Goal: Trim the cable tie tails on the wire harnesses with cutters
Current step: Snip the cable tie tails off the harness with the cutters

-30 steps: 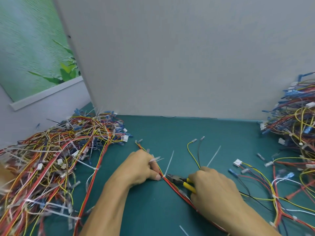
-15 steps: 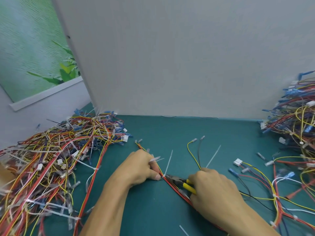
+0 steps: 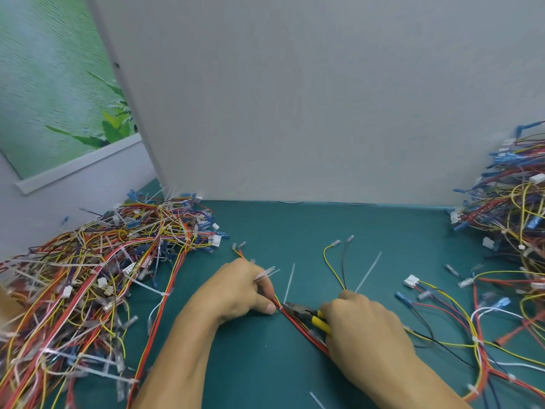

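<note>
On the green mat, my left hand (image 3: 241, 290) pinches a red and yellow wire harness (image 3: 298, 326) that runs diagonally under both hands. A white cable tie tail (image 3: 289, 283) stands up from the harness just right of my left thumb. My right hand (image 3: 365, 329) grips the yellow-handled cutters (image 3: 309, 315), whose dark jaws sit at the base of that tail. A second tie tail (image 3: 368, 271) pokes up behind my right hand. Yellow and black leads (image 3: 334, 267) rise from the same harness.
A big tangle of harnesses with uncut tie tails (image 3: 88, 284) fills the left side. Another pile (image 3: 513, 219) is stacked at the right, with loose harnesses (image 3: 472, 320) spreading toward my right hand. A grey partition (image 3: 295, 98) stands behind. A cut tail (image 3: 317, 400) lies near the front edge.
The cutter jaws have crept a little left along the harness to the base of the tie tail. Both hands otherwise stay in place.
</note>
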`<state>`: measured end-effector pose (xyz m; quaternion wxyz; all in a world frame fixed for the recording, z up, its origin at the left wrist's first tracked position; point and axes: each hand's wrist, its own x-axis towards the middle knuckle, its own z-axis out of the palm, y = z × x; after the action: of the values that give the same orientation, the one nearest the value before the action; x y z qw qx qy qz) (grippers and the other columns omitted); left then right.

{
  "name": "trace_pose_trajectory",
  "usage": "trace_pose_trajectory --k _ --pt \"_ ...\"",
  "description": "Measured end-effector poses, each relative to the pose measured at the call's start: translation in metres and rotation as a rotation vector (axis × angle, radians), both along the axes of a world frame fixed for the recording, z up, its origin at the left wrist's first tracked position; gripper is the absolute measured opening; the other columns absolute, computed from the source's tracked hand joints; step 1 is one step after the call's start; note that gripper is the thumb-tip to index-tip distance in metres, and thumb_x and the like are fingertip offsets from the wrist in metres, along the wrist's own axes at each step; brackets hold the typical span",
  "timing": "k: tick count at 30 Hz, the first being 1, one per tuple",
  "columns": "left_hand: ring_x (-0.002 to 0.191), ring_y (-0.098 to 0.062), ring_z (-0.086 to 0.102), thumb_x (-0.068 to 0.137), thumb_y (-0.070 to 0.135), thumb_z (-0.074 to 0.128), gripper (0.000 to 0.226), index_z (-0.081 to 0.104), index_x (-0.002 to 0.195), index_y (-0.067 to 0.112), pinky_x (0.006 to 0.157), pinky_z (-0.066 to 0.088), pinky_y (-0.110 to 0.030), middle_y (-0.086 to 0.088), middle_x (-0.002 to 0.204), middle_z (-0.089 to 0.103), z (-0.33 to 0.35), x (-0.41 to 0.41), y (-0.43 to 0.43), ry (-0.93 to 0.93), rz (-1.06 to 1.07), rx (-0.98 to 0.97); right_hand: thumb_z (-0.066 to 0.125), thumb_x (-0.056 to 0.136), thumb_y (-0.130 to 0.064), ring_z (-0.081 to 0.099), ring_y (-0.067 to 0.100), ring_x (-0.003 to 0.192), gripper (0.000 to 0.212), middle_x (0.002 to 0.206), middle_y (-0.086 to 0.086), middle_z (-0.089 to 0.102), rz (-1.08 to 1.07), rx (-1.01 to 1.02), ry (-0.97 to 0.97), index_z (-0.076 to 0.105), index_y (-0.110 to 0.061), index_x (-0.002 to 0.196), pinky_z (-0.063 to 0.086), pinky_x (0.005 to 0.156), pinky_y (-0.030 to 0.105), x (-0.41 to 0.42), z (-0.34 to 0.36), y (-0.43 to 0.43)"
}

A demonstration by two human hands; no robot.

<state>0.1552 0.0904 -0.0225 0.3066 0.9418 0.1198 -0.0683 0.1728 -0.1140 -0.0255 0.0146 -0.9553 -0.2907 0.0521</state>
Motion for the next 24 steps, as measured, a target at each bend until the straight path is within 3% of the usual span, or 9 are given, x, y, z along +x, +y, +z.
trace_pose_trajectory --k 2,4,7,11,15,20,24 --pt "0.051 0.004 0.052 0.069 0.024 0.084 0.016 0.069 0.073 0.027 0.049 0.035 -0.012 0.017 0.051 0.059 0.009 0.0 -0.001 -0.034 0.001 0.022 0.045 0.097 -0.028 0.042 0.029 0.08 0.008 0.082 0.003 0.031 0.026 -0.007 -0.015 0.051 -0.023 0.094 0.029 0.063 0.033 -0.002 0.002 0.001" --pt "0.068 -0.008 0.059 0.07 0.03 0.083 0.018 0.071 0.083 0.03 0.059 0.041 -0.02 0.007 0.069 0.067 0.018 0.003 -0.006 -0.094 -0.002 0.106 0.043 0.095 -0.019 0.037 0.027 0.08 0.008 0.075 0.003 0.021 0.049 -0.013 -0.036 0.041 -0.024 0.089 0.024 0.063 0.034 -0.005 0.004 0.002" --pt "0.066 -0.009 0.049 0.074 0.034 0.079 0.021 0.071 0.092 0.03 0.055 0.035 -0.019 0.005 0.065 0.057 0.018 0.009 -0.017 -0.166 -0.037 0.182 0.042 0.093 -0.012 0.046 0.025 0.094 0.014 0.077 0.008 0.02 0.067 -0.019 -0.062 0.048 -0.022 0.099 0.023 0.068 0.034 -0.006 0.005 0.002" --pt "0.073 -0.014 0.057 0.079 0.028 0.074 0.008 0.07 0.081 0.022 0.065 0.044 -0.026 0.002 0.072 0.068 0.004 0.011 -0.022 -0.128 -0.072 0.158 0.043 0.09 -0.006 0.049 0.025 0.101 0.017 0.077 0.008 0.018 0.092 -0.01 -0.068 0.043 -0.022 0.097 0.024 0.068 0.035 -0.006 0.002 0.002" --pt "0.057 -0.001 0.051 0.08 0.027 0.073 0.01 0.068 0.073 0.021 0.058 0.04 -0.017 0.006 0.063 0.063 -0.005 0.01 -0.019 -0.129 -0.077 0.091 0.039 0.094 -0.01 0.049 0.029 0.097 0.017 0.073 0.005 0.013 0.095 -0.004 -0.053 0.049 -0.018 0.104 0.023 0.068 0.036 -0.005 -0.001 0.001" --pt "0.062 -0.005 0.054 0.08 0.026 0.072 0.01 0.068 0.073 0.021 0.062 0.043 -0.022 0.001 0.072 0.069 -0.009 0.011 -0.017 -0.135 -0.066 0.051 0.041 0.099 -0.019 0.053 0.026 0.106 0.019 0.074 0.005 0.019 0.12 0.012 -0.011 0.054 -0.013 0.111 0.018 0.05 0.033 -0.001 -0.002 0.002" --pt "0.053 0.0 0.049 0.08 0.025 0.073 0.013 0.067 0.069 0.022 0.054 0.037 -0.015 0.011 0.056 0.06 -0.011 0.011 -0.015 -0.152 -0.063 0.03 0.043 0.099 -0.021 0.057 0.027 0.106 0.019 0.075 0.004 0.023 0.12 0.031 0.017 0.056 -0.013 0.11 0.028 0.065 0.035 0.003 -0.002 0.003"
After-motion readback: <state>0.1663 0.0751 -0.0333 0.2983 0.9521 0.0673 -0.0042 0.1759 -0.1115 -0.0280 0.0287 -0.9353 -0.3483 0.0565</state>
